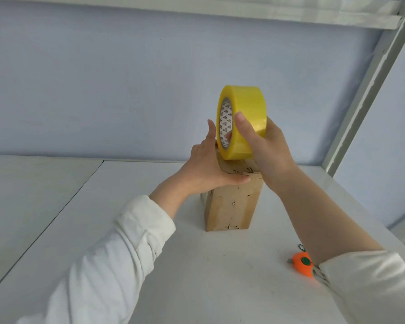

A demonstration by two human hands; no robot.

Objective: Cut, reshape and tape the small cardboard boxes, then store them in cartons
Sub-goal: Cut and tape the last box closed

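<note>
A small brown cardboard box (232, 206) stands upright on the white table (197, 277), its sides covered in glossy tape. My left hand (206, 167) holds the box's top left, thumb pressed across the upper front edge and fingers straight up beside the roll. My right hand (262, 146) grips a big roll of yellow packing tape (243, 118), thumb over its outer face and fingers behind. The roll stands on edge and rests on the box's top.
A small orange cutter (302, 263) with a green button and a black bead chain lies on the table at the right, partly under my right sleeve. A pale wall is behind; a white metal rack post (369, 90) rises at the right. A seam divides the table at the left.
</note>
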